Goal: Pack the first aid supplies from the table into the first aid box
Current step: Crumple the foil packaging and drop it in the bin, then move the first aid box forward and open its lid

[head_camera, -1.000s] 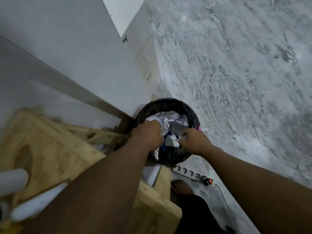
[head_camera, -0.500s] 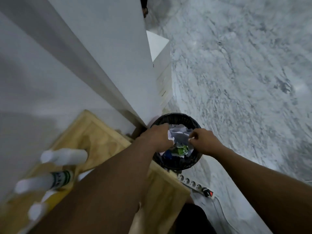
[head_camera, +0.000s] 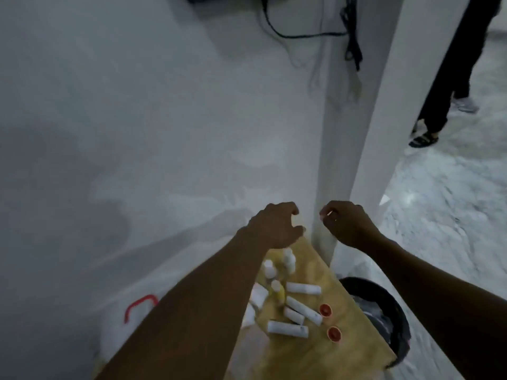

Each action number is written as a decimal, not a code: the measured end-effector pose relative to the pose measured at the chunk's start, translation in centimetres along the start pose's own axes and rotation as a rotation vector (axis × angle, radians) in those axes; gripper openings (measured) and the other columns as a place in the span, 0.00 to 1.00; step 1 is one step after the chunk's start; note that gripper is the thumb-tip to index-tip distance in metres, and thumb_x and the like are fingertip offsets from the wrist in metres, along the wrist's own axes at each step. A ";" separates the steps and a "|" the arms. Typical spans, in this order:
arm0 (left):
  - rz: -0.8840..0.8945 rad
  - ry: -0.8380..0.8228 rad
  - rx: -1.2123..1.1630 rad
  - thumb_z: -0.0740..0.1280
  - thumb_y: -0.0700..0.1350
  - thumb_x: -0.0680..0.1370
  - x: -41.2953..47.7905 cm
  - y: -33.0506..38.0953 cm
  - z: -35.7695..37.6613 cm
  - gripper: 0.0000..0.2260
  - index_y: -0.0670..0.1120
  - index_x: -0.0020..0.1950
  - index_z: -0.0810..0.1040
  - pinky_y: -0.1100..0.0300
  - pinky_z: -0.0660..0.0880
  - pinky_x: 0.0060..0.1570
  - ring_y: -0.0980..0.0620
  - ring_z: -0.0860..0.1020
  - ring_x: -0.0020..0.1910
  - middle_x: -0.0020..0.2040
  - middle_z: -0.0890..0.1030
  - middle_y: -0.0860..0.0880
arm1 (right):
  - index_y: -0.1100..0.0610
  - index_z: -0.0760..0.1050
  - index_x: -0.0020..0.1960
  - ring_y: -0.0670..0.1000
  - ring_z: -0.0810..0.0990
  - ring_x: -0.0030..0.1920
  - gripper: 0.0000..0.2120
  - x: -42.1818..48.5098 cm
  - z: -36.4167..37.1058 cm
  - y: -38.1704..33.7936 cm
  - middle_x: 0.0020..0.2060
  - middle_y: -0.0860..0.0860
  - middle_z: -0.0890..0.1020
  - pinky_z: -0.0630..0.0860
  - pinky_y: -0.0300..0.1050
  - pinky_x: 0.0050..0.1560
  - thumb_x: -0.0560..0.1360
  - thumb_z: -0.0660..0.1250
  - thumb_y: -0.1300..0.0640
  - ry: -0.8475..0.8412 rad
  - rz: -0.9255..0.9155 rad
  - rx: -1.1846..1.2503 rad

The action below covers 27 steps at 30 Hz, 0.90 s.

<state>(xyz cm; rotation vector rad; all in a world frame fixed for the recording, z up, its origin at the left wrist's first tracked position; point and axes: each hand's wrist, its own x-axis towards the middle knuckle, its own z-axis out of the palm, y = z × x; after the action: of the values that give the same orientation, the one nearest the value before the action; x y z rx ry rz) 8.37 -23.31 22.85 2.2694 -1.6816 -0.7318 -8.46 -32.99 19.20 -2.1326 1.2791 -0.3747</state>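
Head view — tubes (head_camera: pixel 287 329) lie flat, axes sideways.

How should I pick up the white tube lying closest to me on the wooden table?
Pinch the white tube across its middle, coming straight down from above. It lies flat on the wooden table, so only its top and long sides are free. A smaller tube sits close behind it, so keep your fingers narrow.

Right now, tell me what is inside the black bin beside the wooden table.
The black bin shows crumpled pale waste, too blurred to identify. The wooden table covers its left part, and anything beneath the waste cannot be seen.
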 end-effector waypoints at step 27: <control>-0.658 0.580 -0.224 0.52 0.64 0.81 -25.2 -35.4 12.6 0.29 0.58 0.81 0.53 0.45 0.58 0.76 0.45 0.53 0.81 0.83 0.53 0.49 | 0.51 0.61 0.77 0.55 0.54 0.79 0.29 -10.4 38.1 -13.7 0.79 0.52 0.60 0.56 0.59 0.77 0.80 0.52 0.38 -0.141 -0.716 -0.124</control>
<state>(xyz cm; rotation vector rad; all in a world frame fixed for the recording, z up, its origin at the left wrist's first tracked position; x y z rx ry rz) 25.76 13.11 2.44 2.5259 -0.5704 -0.2841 15.99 -5.62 -0.73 -2.6235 0.4319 -0.4286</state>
